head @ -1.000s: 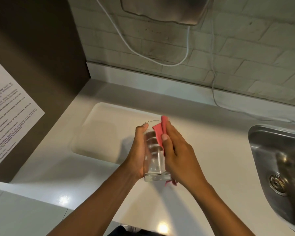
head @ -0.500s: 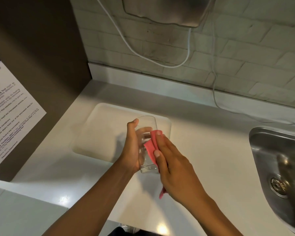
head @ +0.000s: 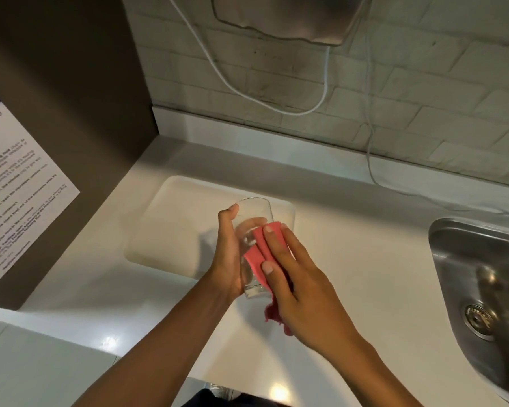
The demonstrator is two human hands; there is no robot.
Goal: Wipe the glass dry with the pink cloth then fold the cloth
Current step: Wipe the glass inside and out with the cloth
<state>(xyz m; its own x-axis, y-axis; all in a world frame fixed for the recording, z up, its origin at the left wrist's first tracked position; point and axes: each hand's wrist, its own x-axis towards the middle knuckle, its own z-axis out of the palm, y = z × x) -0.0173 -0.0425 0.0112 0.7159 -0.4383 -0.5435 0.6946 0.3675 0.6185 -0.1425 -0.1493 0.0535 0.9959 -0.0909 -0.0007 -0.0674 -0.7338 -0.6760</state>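
Head view, frame centre: clear cylindrical drinking glass [head: 254,248] held above white counter [head: 350,245], rim toward upper frame. Left hand [head: 228,254] grip closed around glass wall. Right hand [head: 300,292] presses soft pink cloth [head: 262,254] flat against outer wall, fingers extended, tail hanging below. Glass: likely rigid, fragile, slippery wet; hold mid-body. Cloth: limp; take by corners for folding.
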